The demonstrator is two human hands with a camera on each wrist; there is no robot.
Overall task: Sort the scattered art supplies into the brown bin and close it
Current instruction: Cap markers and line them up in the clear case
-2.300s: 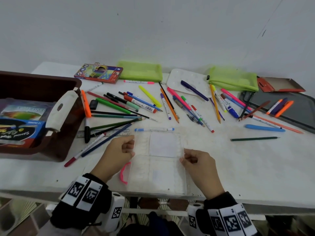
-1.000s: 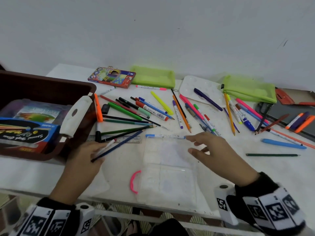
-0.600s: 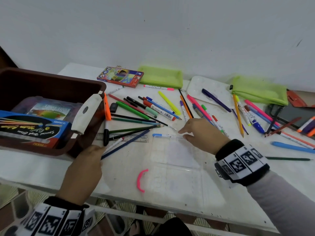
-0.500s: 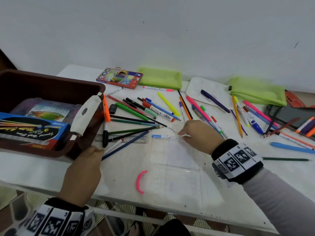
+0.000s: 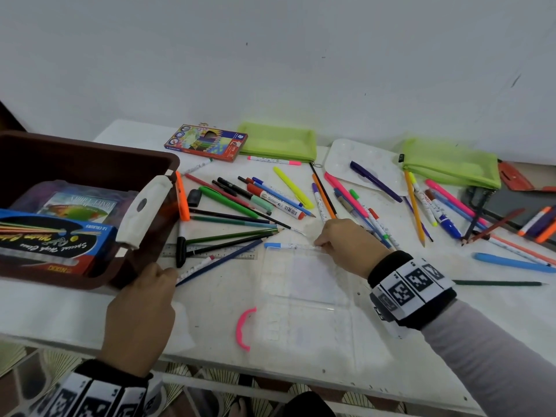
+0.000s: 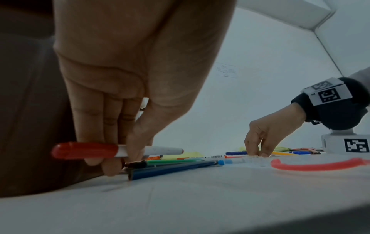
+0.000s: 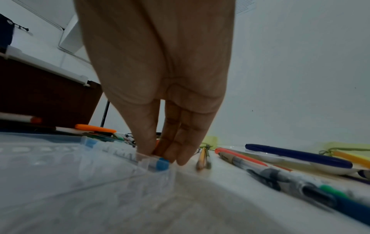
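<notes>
The brown bin (image 5: 144, 260) stands open at the left with boxes of colours inside. Just below its near corner, my left hand (image 5: 168, 273) pinches a red-capped white marker (image 6: 84, 150), its fingertips touching a dark blue pencil (image 6: 170, 169). My right hand (image 5: 320, 242) reaches to the far edge of a clear plastic case (image 5: 304, 284) and pinches the end of a blue-capped white pen (image 5: 288, 245). In the right wrist view the thumb and fingers (image 7: 180, 152) close over the pen's blue tip (image 7: 161, 163). Many pens, markers and pencils lie scattered behind.
A steel ruler (image 5: 228, 251) lies under the pencils by the bin. At the back are a coloured pencil box (image 5: 206, 142), two green pouches (image 5: 279, 142), a white palette (image 5: 340, 158) and a dark tray (image 5: 511, 206). The case's pink handle (image 5: 243, 329) lies near the table's front edge.
Both hands left the clear case. The left went to the pens beside the bin and picked up the red-capped marker. The right reached forward and pinched the blue-capped pen.
</notes>
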